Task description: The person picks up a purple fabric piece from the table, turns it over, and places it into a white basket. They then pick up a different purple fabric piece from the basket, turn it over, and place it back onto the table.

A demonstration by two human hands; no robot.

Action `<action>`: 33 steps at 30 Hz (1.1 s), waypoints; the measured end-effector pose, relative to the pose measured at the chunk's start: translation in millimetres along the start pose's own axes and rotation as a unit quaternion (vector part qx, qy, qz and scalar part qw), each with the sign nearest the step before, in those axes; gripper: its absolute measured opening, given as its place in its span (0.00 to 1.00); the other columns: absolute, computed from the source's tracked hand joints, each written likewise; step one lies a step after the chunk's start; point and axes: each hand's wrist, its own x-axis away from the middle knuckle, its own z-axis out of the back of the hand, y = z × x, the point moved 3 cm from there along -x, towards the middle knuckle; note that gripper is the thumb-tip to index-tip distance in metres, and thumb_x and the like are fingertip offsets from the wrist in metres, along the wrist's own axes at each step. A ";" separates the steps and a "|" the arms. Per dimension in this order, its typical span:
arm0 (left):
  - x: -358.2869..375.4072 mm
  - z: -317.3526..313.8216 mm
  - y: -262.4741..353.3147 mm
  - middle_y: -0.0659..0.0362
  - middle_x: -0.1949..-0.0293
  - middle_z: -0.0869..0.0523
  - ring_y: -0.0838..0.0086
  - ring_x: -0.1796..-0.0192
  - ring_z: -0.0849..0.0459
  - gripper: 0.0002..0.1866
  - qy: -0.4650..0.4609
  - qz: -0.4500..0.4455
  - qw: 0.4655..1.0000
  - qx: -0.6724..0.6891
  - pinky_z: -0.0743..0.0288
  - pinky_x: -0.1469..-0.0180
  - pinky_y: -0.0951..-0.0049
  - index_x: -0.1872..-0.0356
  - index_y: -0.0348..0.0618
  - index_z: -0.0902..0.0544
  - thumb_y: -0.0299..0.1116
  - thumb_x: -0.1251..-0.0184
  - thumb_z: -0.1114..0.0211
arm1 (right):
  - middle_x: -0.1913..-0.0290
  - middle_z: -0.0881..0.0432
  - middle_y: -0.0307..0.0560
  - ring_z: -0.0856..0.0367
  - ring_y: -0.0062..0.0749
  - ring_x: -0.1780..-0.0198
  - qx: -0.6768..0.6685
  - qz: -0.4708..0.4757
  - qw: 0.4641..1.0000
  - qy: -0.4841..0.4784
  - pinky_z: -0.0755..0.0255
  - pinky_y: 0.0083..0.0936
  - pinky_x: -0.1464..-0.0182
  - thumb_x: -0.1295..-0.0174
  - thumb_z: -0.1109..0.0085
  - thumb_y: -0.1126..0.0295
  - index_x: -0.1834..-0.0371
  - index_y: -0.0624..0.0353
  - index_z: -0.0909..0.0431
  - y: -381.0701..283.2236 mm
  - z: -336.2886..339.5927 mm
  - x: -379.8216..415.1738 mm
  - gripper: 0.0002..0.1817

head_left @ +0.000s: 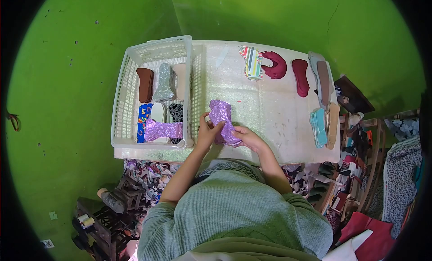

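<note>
Between my two hands is a stack of purple glitter cut-outs (220, 111), wide at the ends and narrower in the middle. My left hand (208, 131) grips its left side, with fingers partly behind it. My right hand (249, 138) pinches the lower right edge between thumb and fingers. To the left stands a white plastic basket (195, 94). Inside it, a purple glitter piece (163, 131) lies across other stacks. Brown pieces (145, 84), silver glitter pieces (164, 82) and blue patterned pieces (143, 114) are also in the basket.
The white table (270, 121) bears striped pieces (252, 63), a curved maroon stack (275, 65), a maroon stack (300, 77), turquoise pieces (318, 127) and tan pieces (332, 126). Fabric scraps (150, 177) lie below. Green walls (270, 18) rise behind and left.
</note>
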 end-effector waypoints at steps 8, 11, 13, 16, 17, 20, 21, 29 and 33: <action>-10.7 0.2 33.3 0.58 0.66 0.18 0.80 0.66 0.21 0.16 0.019 -0.064 0.998 -0.001 0.28 0.64 0.80 0.57 0.36 0.27 0.27 0.44 0.34 | 0.60 0.20 0.42 0.20 0.25 0.62 0.050 0.051 0.997 -0.026 0.26 0.21 0.60 0.38 0.46 0.66 0.47 0.59 0.30 -16.5 2.0 17.9 0.17; -5.5 1.7 50.3 0.59 0.66 0.18 0.81 0.66 0.22 0.13 0.025 -0.095 0.995 0.012 0.29 0.65 0.82 0.59 0.36 0.25 0.28 0.44 0.34 | 0.62 0.19 0.42 0.21 0.23 0.63 0.057 0.046 0.996 -0.051 0.27 0.20 0.60 0.40 0.44 0.68 0.50 0.61 0.29 -22.2 0.3 24.2 0.16; -1.4 3.7 60.2 0.61 0.69 0.19 0.84 0.69 0.24 0.12 0.044 -0.102 0.993 0.025 0.31 0.68 0.83 0.60 0.36 0.25 0.28 0.44 0.34 | 0.64 0.20 0.41 0.22 0.22 0.64 0.064 0.046 0.996 -0.039 0.28 0.19 0.59 0.40 0.44 0.67 0.53 0.62 0.26 -25.8 -1.4 26.5 0.14; 4.2 13.2 72.6 0.62 0.70 0.19 0.83 0.69 0.23 0.09 0.065 -0.099 0.993 -0.029 0.29 0.66 0.82 0.62 0.37 0.23 0.27 0.42 0.36 | 0.62 0.19 0.42 0.21 0.23 0.63 0.065 0.073 0.995 -0.010 0.28 0.19 0.57 0.39 0.46 0.67 0.55 0.62 0.25 -28.5 0.3 25.3 0.12; 5.2 15.6 74.8 0.62 0.70 0.19 0.83 0.69 0.23 0.09 0.064 -0.099 0.993 -0.029 0.29 0.66 0.82 0.62 0.37 0.23 0.27 0.42 0.36 | 0.62 0.19 0.42 0.21 0.23 0.63 0.066 0.074 0.995 -0.009 0.28 0.19 0.57 0.39 0.46 0.67 0.55 0.62 0.25 -27.6 0.6 23.5 0.12; 11.2 27.8 83.2 0.65 0.74 0.21 0.87 0.76 0.28 0.06 0.086 -0.108 0.990 0.035 0.34 0.74 0.86 0.67 0.37 0.22 0.27 0.41 0.36 | 0.64 0.21 0.40 0.22 0.22 0.64 0.033 0.126 0.991 0.027 0.28 0.19 0.57 0.37 0.48 0.67 0.57 0.62 0.25 -31.2 -1.0 18.3 0.11; 13.9 31.6 87.1 0.65 0.74 0.21 0.87 0.76 0.28 0.06 0.086 -0.108 0.990 0.035 0.34 0.74 0.86 0.67 0.37 0.22 0.27 0.41 0.36 | 0.64 0.21 0.39 0.22 0.21 0.64 -0.002 0.137 0.990 0.045 0.29 0.18 0.58 0.37 0.48 0.67 0.58 0.62 0.25 -35.5 -3.8 18.9 0.10; 25.0 75.2 96.6 0.63 0.74 0.20 0.84 0.72 0.23 0.06 0.109 -0.093 0.990 0.014 0.25 0.67 0.82 0.67 0.34 0.20 0.27 0.40 0.37 | 0.71 0.22 0.38 0.23 0.19 0.68 0.014 0.188 0.975 0.113 0.29 0.17 0.64 0.37 0.48 0.69 0.64 0.61 0.27 -57.3 -21.3 13.5 0.07; 25.3 99.0 100.4 0.63 0.74 0.20 0.83 0.72 0.23 0.08 0.114 -0.075 0.990 0.025 0.24 0.67 0.81 0.66 0.33 0.19 0.28 0.40 0.37 | 0.74 0.22 0.37 0.24 0.18 0.72 0.060 0.227 0.962 0.141 0.30 0.16 0.67 0.40 0.44 0.70 0.66 0.62 0.26 -69.1 -34.5 5.8 0.07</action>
